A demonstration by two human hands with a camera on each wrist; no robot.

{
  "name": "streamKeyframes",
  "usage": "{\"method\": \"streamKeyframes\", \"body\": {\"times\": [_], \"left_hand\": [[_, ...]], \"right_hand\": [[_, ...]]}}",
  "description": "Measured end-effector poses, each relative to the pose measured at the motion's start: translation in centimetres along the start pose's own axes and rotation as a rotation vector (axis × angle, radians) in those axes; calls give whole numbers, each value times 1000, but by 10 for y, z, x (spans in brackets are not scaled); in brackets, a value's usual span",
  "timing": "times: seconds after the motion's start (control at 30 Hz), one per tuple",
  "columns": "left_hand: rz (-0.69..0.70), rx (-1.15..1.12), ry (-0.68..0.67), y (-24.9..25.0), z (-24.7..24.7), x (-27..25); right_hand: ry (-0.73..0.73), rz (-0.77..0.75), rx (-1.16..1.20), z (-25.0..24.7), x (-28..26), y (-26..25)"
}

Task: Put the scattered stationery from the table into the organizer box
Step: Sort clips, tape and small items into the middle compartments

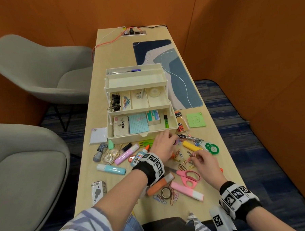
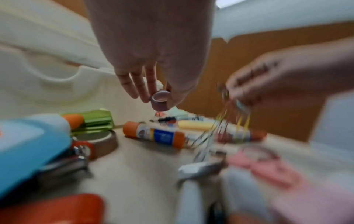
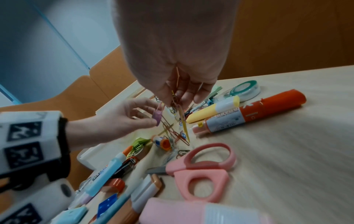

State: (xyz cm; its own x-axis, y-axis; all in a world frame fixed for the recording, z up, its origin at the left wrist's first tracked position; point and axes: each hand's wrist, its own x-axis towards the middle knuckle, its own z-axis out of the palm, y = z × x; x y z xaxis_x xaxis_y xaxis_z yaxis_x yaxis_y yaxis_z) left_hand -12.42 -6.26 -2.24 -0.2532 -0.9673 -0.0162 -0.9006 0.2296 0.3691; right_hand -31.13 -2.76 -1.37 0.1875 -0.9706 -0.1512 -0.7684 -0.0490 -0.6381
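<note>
Partly blurred, the left hand pinches a small pink tape roll near the organizer box; right-hand fingers grasp dangling paper clips above the counter.

**Right hand lifts a tangle of paper clips**

At upper centre of the frame the right hand pinches a chain of coloured paper clips that dangles toward the desk. From the left, the left hand holds a small purple piece, possibly a tape roll. Pink scissors lie at lower centre, with an orange marker and a yellow highlighter at right.
</note>
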Motion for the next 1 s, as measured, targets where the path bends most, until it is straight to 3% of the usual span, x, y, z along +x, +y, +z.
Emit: {"method": "streamKeyframes", "body": {"times": [0.17,0.3,0.47,0.63,0.73,0.83,1.0], "left_hand": [[56,321,-123,1,5,4],[75,294,-96,4,10,-7],[40,173,-189,12,21,-14],[-28,198,-145,8,24,-17],[3,221,-119,13,25,-21],[82,279,-177,33,33,-26],[47,223,-242,34,42,-26]], "right_hand": [[41,-11,65,-12,-5,-8],[63,-19,134,-25,-7,-17],[106,-15,207,-40,-6,-26],[172,-48,208,-59,-3,-35],[206,-59,235,-66,-1,-37],[215,-69,238,-69,1,-39],[226,-91,218,-70,6,-43]]}}
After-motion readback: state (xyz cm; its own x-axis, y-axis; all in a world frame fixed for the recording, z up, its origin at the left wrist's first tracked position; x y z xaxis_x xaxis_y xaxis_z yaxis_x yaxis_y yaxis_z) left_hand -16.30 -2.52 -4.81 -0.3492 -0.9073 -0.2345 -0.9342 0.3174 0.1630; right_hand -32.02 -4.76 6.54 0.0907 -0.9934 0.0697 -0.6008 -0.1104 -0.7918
